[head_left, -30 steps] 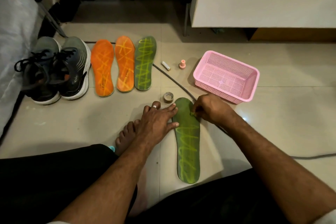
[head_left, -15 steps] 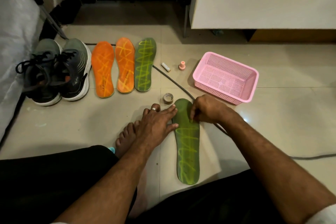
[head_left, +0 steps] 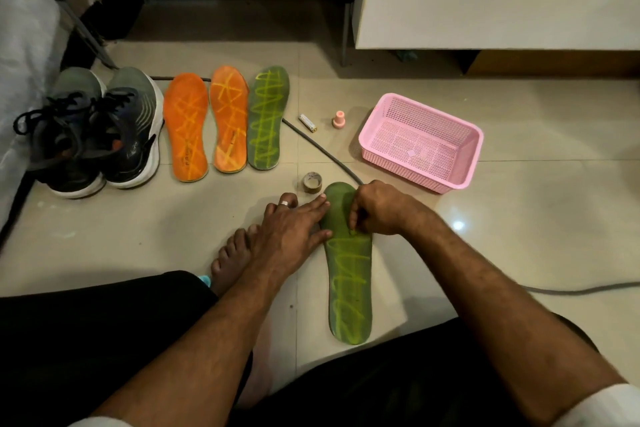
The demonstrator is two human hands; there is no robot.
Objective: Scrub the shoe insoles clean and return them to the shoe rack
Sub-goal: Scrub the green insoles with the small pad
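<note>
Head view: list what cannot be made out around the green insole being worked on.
- Whatever the right hand pinches against the near green insole: hidden by its curled fingers.
- Toe-end yellow marks: covered by that hand.
- Tape roll label: too small.
- Insole's left edge: partly under the flat left hand.

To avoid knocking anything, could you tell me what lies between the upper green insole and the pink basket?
Head view: a small white battery and a pink stopper on bare tile.

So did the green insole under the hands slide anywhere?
No. The green insole lies where it did, its top end still right beside the tape roll, with the left hand pressing its edge.
</note>
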